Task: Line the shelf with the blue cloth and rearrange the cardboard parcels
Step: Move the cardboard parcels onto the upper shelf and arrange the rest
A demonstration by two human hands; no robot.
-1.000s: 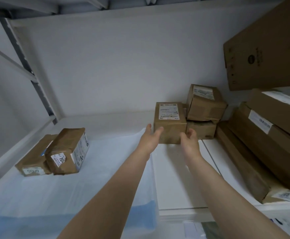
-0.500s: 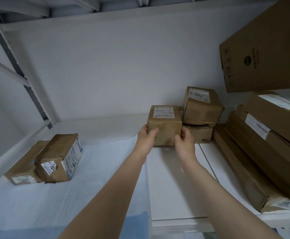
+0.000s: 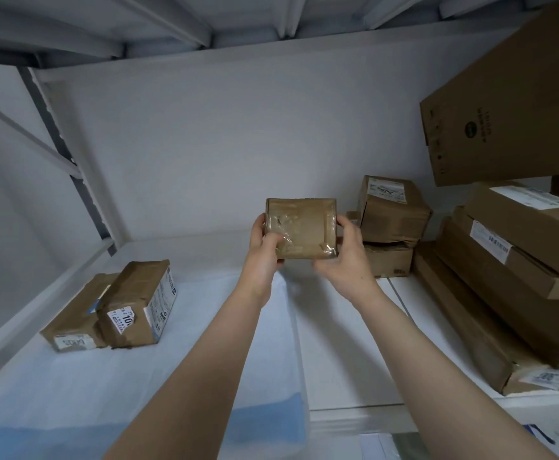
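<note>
A small taped cardboard parcel (image 3: 303, 227) is lifted clear of the white shelf (image 3: 344, 343), its taped underside facing me. My left hand (image 3: 264, 252) grips its left side and my right hand (image 3: 344, 260) grips its right side and lower edge. The pale blue cloth (image 3: 138, 376) covers the left half of the shelf, its front edge hanging over. Two wrapped parcels (image 3: 138, 303) lie on the cloth at the left.
Two stacked small boxes (image 3: 391, 210) stand at the back, right of my hands. Long flat cartons (image 3: 510, 273) pile up along the right side, with a big tilted carton (image 3: 510, 104) above them. The shelf's frame post (image 3: 69, 154) rises at the back left.
Both hands closed on the small parcel, then lifted it off the shelf and tipped it so its taped bottom faces me. The camera moved closer.
</note>
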